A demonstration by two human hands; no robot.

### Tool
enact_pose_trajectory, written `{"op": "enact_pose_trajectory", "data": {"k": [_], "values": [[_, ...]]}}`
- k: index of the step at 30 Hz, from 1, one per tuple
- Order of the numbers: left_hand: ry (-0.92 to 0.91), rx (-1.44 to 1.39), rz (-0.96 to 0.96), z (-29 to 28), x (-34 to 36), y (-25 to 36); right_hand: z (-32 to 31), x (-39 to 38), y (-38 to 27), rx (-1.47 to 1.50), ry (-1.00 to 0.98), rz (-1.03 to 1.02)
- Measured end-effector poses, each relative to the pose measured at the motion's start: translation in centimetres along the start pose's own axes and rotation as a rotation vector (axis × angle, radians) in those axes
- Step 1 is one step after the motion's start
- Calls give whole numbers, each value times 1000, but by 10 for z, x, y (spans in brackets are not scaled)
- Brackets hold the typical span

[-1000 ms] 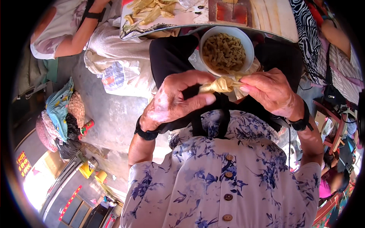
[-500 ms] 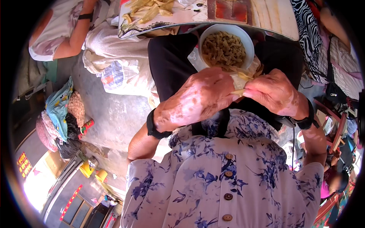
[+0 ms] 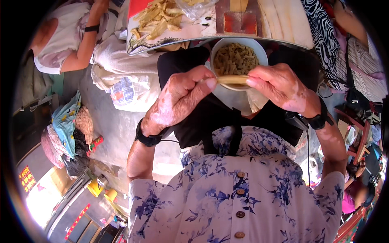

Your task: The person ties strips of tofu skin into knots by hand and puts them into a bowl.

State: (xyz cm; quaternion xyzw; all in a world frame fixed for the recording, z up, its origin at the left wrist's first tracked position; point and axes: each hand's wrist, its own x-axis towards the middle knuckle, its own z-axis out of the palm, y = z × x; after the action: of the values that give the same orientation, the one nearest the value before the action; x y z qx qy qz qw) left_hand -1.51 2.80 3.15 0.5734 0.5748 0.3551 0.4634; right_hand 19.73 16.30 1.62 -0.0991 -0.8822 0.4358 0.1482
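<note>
A narrow, pale-tan, rolled strip (image 3: pixel 231 79) is stretched level between my two hands, across the near part of a white bowl (image 3: pixel 262 54) of chopped brownish pieces (image 3: pixel 236 57). My left hand (image 3: pixel 180 97) pinches the strip's left end between thumb and fingers. At the other end, my right hand (image 3: pixel 279 87) grips it with thumb and forefinger. Beyond the bowl, a board (image 3: pixel 279 22) bears a heap of yellowish strips (image 3: pixel 158 20), a crumpled clear bag (image 3: pixel 194 8) and a red-brown square patch (image 3: pixel 239 23).
Another person (image 3: pixel 69 38) sits at upper left beside pale sacks (image 3: pixel 113 73). A person in striped clothing (image 3: pixel 356 60) is at upper right. My dark-trousered knees (image 3: pixel 178 60) flank the bowl. Bundles of cloth and bags (image 3: pixel 65 129) lie on the floor at left, with wooden furniture (image 3: pixel 360 137) at right.
The twisted, bunched strip is now straight and narrow. My hands have moved apart and upward, my left one leftward from where it covered the strip, both still holding it.
</note>
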Motion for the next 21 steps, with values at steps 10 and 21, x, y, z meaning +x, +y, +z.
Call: {"op": "enact_pose_trajectory", "data": {"k": [10, 21], "values": [[189, -22, 18, -19, 97, -24, -40, 49, 61, -95, 112, 101], [219, 51, 105, -23, 150, -55, -48, 61, 112, -52, 236, 77]]}}
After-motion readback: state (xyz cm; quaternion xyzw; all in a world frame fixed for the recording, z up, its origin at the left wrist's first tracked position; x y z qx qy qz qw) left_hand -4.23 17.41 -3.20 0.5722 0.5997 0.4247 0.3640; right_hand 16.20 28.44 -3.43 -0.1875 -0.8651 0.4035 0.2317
